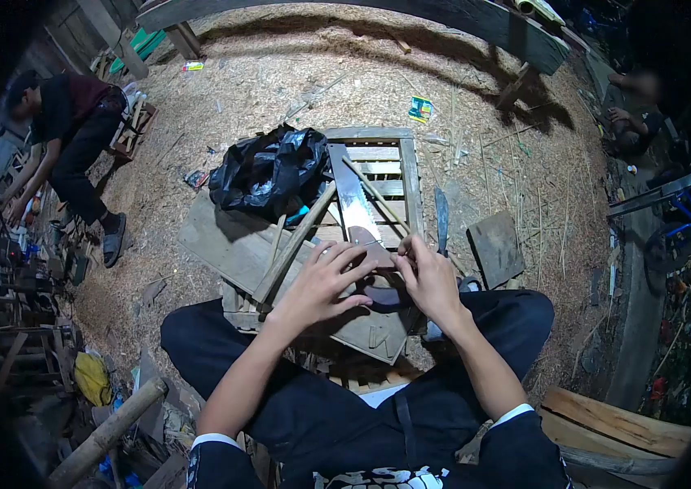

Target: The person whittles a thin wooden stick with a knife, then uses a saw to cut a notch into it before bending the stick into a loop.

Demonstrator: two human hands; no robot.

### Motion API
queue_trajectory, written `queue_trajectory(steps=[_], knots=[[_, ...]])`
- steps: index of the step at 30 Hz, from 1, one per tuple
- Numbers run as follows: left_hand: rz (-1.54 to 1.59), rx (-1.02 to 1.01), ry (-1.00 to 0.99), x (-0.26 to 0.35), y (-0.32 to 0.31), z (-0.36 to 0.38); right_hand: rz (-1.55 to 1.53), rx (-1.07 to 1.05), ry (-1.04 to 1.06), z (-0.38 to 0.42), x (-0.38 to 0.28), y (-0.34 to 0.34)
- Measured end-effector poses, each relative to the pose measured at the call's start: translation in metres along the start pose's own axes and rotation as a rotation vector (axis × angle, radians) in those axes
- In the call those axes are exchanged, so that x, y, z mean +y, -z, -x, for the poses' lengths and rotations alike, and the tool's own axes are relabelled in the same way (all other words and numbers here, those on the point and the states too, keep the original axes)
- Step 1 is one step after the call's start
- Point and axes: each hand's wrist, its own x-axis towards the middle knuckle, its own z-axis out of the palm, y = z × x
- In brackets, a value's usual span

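A handsaw (pixel 353 191) lies on a slatted wooden crate (pixel 415 175), its blade pointing away from me and its brown handle (pixel 366 237) close to my body. My left hand (pixel 325 281) reaches over the left side of the handle with its fingers stretched and apart. On the other side, my right hand (pixel 429 281) has its fingertips pinched together beside the handle; whatever is between them is too small to make out. A thin wire-like piece shows across the handle near the fingers. Wooden sticks (pixel 292 244) lie by the blade.
A black plastic bag (pixel 268 171) sits at the crate's far left, over a wooden board (pixel 211 232). Right of the crate lie a knife-like blade (pixel 441 220) and a wooden block (pixel 496 250). One person (pixel 76 122) bends at the left; another (pixel 635 114) is at the right.
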Motion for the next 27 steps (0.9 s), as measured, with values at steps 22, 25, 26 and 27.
queue_trajectory(steps=[22, 25, 26, 27], knots=[[0.136, 0.198, -0.056, 0.024, -0.014, 0.075, -0.312, -0.287, 0.217, 0.066, -0.025, -0.031], [0.153, 0.277, 0.014, 0.026, -0.017, 0.077, -0.298, -0.282, 0.22, 0.065, -0.023, -0.026], [0.151, 0.277, 0.015, 0.027, -0.016, 0.079, -0.284, -0.259, 0.238, 0.065, -0.022, -0.025], [0.164, 0.31, 0.055, 0.029, -0.015, 0.08, -0.286, -0.259, 0.24, 0.065, -0.022, -0.025]])
